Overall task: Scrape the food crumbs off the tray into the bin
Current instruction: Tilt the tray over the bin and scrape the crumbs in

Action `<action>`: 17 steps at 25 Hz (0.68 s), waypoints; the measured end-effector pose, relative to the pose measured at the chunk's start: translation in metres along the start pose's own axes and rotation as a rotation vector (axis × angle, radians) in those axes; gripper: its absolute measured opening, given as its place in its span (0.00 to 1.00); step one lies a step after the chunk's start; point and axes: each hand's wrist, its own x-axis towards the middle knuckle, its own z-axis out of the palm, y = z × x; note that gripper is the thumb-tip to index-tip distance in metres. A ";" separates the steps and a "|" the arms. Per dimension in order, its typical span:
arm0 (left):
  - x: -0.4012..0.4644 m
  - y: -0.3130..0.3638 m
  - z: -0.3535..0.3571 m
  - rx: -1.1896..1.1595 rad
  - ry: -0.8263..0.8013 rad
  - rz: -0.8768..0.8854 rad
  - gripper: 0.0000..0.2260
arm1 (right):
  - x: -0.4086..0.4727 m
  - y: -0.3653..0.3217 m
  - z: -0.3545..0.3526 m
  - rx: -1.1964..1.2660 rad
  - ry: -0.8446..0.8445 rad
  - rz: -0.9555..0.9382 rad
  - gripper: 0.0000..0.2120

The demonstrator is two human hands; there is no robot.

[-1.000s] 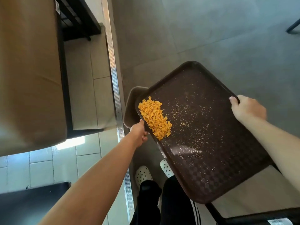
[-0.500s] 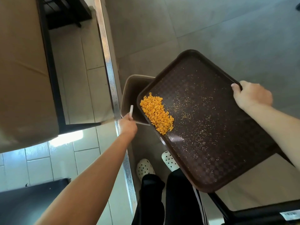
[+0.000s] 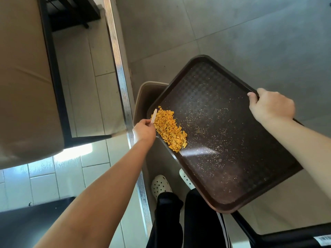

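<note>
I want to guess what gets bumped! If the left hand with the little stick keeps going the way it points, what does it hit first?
Probably the orange crumbs: the stick in the left hand already sits at the pile's edge.

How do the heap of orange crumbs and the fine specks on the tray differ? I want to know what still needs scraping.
The orange crumbs lie heaped by the tray's lower left edge over the bin, beside the scraper held in the left hand. The fine specks are scattered thinly across the middle. The crumbs are chunky and bright orange; the specks are tiny and pale. Both remain on the tray, which the right hand grips.
</note>
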 end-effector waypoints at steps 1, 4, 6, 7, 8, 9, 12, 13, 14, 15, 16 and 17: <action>-0.001 -0.001 0.000 0.014 0.001 0.002 0.10 | -0.002 -0.001 0.000 0.001 0.009 0.003 0.19; -0.004 -0.005 0.002 0.034 -0.024 0.003 0.11 | -0.007 -0.005 0.001 0.006 0.026 0.011 0.19; -0.005 -0.008 0.004 0.043 -0.021 0.016 0.11 | -0.009 -0.009 0.001 0.013 0.033 0.004 0.19; -0.005 -0.010 0.004 0.041 -0.009 0.021 0.11 | -0.009 -0.011 0.000 0.016 0.035 -0.003 0.19; -0.005 -0.011 0.005 0.037 0.005 0.024 0.11 | -0.010 -0.013 0.000 0.019 0.035 -0.009 0.19; -0.005 -0.012 0.005 0.032 0.019 0.026 0.11 | -0.011 -0.014 0.000 0.023 0.033 -0.012 0.19; -0.005 -0.013 0.005 0.035 0.050 0.068 0.11 | -0.014 -0.015 0.000 0.039 0.027 -0.016 0.18; -0.004 -0.013 0.004 0.034 0.059 0.088 0.11 | -0.015 -0.016 0.001 0.041 0.027 -0.017 0.18; -0.004 -0.013 0.004 0.034 0.067 0.106 0.11 | -0.016 -0.015 0.002 0.041 0.029 -0.016 0.18; -0.002 -0.013 0.005 0.037 0.072 0.118 0.11 | -0.018 -0.014 0.003 0.041 0.030 -0.015 0.18; -0.002 -0.013 0.006 0.042 0.071 0.128 0.11 | -0.019 -0.012 0.003 0.043 0.030 -0.013 0.18; -0.001 -0.013 0.007 0.049 0.060 0.135 0.10 | -0.020 -0.011 0.004 0.046 0.030 -0.011 0.18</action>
